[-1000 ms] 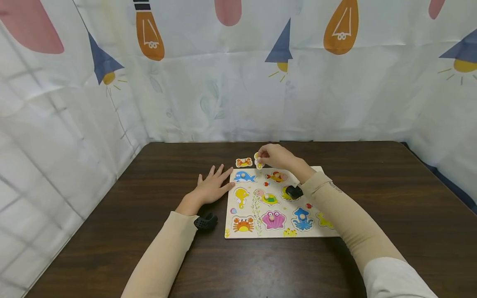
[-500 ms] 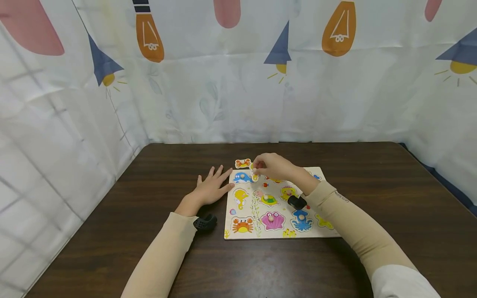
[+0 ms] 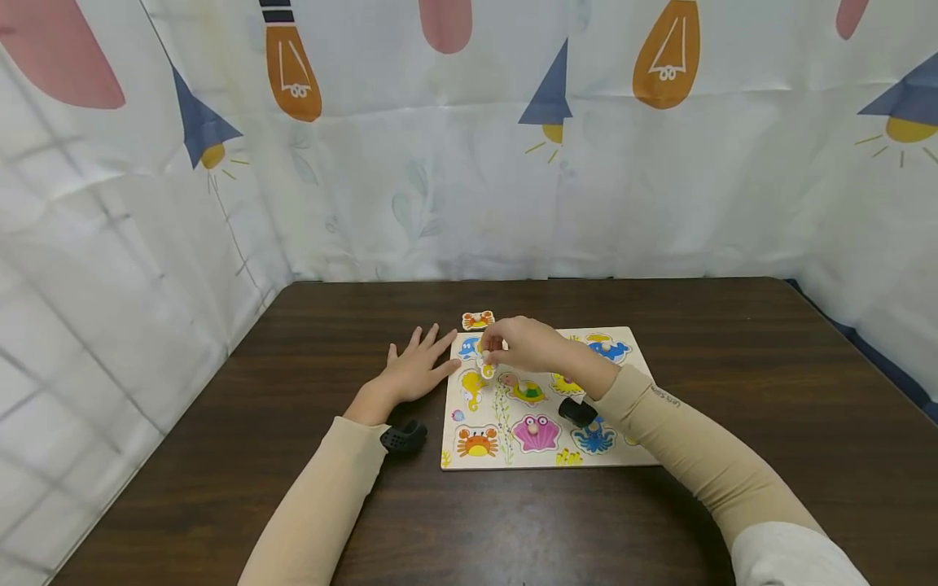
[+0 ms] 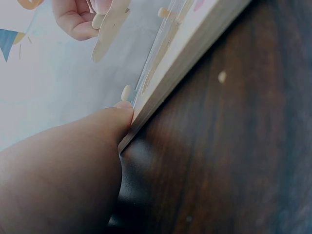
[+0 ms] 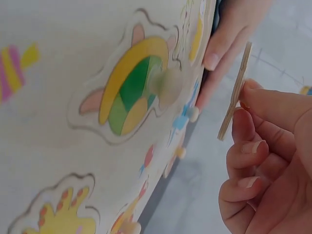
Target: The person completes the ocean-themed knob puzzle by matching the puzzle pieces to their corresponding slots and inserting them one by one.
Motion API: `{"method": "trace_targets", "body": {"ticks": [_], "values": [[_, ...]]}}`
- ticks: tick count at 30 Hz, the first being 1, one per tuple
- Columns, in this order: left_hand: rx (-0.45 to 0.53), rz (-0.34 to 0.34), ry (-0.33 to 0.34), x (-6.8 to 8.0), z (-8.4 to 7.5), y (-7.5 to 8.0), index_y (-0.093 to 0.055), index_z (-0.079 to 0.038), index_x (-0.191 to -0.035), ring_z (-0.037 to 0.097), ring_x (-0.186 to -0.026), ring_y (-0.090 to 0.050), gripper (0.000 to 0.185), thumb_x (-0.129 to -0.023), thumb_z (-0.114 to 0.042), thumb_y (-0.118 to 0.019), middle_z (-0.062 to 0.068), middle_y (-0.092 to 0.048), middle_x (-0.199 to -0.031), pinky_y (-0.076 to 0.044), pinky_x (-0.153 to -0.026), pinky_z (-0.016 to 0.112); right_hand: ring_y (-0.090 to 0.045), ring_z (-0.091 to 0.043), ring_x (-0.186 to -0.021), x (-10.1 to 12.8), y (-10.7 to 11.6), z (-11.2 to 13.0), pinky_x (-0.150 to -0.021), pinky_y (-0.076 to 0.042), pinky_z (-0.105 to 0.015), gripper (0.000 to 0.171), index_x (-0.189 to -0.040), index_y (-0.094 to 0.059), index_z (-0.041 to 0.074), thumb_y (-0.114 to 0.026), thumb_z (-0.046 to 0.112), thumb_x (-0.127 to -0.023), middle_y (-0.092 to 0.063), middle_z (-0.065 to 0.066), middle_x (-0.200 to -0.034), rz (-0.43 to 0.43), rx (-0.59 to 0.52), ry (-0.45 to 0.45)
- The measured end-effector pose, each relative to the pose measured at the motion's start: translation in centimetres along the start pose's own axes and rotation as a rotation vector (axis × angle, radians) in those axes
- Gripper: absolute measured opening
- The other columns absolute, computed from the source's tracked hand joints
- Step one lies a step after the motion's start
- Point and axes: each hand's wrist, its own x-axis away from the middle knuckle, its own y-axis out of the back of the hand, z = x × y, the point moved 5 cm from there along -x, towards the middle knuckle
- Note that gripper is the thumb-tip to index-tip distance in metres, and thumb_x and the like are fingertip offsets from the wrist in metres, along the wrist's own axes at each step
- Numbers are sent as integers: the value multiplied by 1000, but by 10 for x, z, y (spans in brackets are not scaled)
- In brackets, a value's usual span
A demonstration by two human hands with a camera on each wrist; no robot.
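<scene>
A wooden peg puzzle board (image 3: 513, 462) with sea-animal pieces lies on the dark table (image 3: 513, 529). My right hand (image 3: 493, 352) hovers over the board's left part and pinches a thin yellow-and-white puzzle piece (image 3: 486, 368) by its knob. In the right wrist view that piece (image 5: 236, 92) is seen edge-on between my fingertips (image 5: 253, 87), above the turtle piece (image 5: 131, 83). My left hand (image 3: 421, 366) lies flat on the table, its fingers straight. Its fingertips (image 4: 119, 114) touch the board's left edge (image 4: 185, 63).
A loose crab piece (image 3: 478, 320) lies on the table just beyond the board's far left corner. A patterned cloth backdrop (image 3: 469, 163) closes off the back and both sides. Black camera mounts (image 3: 401, 437) sit on both wrists.
My right hand carried the small piece from beyond the board's far edge toward me and left, over the board's left column. The left hand stayed put.
</scene>
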Motion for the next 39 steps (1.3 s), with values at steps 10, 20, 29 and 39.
{"method": "trace_targets", "body": {"ticks": [10, 20, 29, 39], "values": [[-2, -9, -8, -1, 2, 0, -21, -23, -166, 43, -155, 0, 69, -108, -54, -42, 16, -9, -170, 0, -112, 77, -56, -11, -70, -5, -15, 13, -65, -46, -28, 9, -101, -69, 17, -71, 26, -99, -63, 8, -86, 64, 76, -17], [5, -10, -19, 0, -1, 2, -20, -21, -166, 44, -155, 1, 69, -109, -52, -41, 17, -8, -170, 1, -111, 78, -56, -9, -70, -8, -26, 21, -64, -45, -27, 7, -96, -70, 19, -73, 25, -98, -62, 10, -81, 77, 149, 20], [-5, -14, -17, -2, 0, 2, -22, -21, -166, 44, -155, -1, 68, -109, -52, -41, 17, -9, -170, 0, -111, 78, -57, -9, -70, -10, -31, 24, -64, -46, -28, 7, -93, -71, 20, -75, 24, -97, -62, 10, -78, 107, 151, 10], [-11, -6, -10, -1, 0, 1, -21, -21, -166, 44, -155, 0, 68, -109, -52, -41, 17, -9, -170, 0, -111, 78, -57, -9, -70, -10, -32, 30, -65, -47, -29, 5, -97, -73, 18, -75, 23, -97, -63, 10, -77, 134, 175, 7]]}}
